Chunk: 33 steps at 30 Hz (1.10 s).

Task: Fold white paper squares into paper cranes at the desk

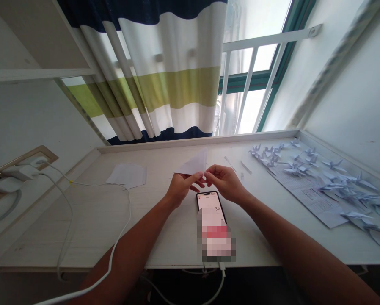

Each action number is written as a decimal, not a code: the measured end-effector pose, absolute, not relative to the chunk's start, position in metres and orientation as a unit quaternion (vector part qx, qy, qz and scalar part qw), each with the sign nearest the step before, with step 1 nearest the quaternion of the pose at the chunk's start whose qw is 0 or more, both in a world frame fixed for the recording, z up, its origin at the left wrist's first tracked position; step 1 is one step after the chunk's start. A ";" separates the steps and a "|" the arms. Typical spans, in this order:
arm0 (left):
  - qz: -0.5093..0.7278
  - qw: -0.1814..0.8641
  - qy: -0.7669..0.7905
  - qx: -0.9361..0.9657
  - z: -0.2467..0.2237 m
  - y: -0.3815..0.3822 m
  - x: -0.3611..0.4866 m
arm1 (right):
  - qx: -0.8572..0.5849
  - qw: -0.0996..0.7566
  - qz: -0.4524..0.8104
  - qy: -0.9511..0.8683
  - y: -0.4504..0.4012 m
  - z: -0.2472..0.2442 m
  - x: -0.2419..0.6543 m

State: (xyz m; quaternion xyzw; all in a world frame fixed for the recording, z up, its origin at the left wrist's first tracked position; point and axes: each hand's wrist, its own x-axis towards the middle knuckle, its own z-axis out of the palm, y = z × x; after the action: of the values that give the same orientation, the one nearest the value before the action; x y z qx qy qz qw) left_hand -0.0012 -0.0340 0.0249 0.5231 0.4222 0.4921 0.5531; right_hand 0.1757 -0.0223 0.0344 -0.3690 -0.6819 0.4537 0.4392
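White part-folded paper (pixel 194 164) is pinched by left hand (pixel 184 186) and right hand (pixel 224 180) (birds (pixel 332 164) finished along the desk's (pixel 174 241) right edge, sheets (pixel 126 174) remaining).

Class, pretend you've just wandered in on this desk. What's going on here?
A person is working with white paper that looks folded into a triangle. The left hand holds it, and the right hand is at its lower right corner, though whether it pinches is hard to tell. A phone lies on the desk just below the hands. Loose paper sheets lie to the left; many folded paper birds are gathered on the right, some on printed sheets.
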 end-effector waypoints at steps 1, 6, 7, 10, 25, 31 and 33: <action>0.492 0.552 0.422 0.525 0.025 -0.034 -0.001 | -0.370 0.437 0.453 -0.683 -0.022 0.034 0.176; 0.491 0.541 0.432 0.529 0.022 -0.033 -0.002 | -0.383 0.427 0.444 -0.689 -0.022 0.034 0.177; 0.490 0.537 0.434 0.532 0.021 -0.032 -0.002 | -0.385 0.425 0.442 -0.690 -0.022 0.034 0.177; 0.484 0.522 0.441 0.547 0.020 -0.032 -0.002 | -0.393 0.417 0.436 -0.694 -0.023 0.036 0.176; 0.477 0.539 0.434 0.541 0.025 -0.034 -0.003 | -0.390 0.403 0.407 -0.721 -0.024 0.043 0.181; 0.456 0.530 0.447 0.557 0.025 -0.033 -0.005 | -0.398 0.393 0.405 -0.724 -0.023 0.040 0.180; 0.454 0.528 0.449 0.559 0.024 -0.033 -0.005 | -0.400 0.386 0.407 -0.725 -0.023 0.040 0.180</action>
State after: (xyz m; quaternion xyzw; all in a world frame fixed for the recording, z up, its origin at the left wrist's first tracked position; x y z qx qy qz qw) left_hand -0.0048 -0.0329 0.0236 0.5594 0.4492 0.4539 0.5285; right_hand 0.1804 -0.0230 0.0395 -0.4001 -0.7251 0.4067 0.3857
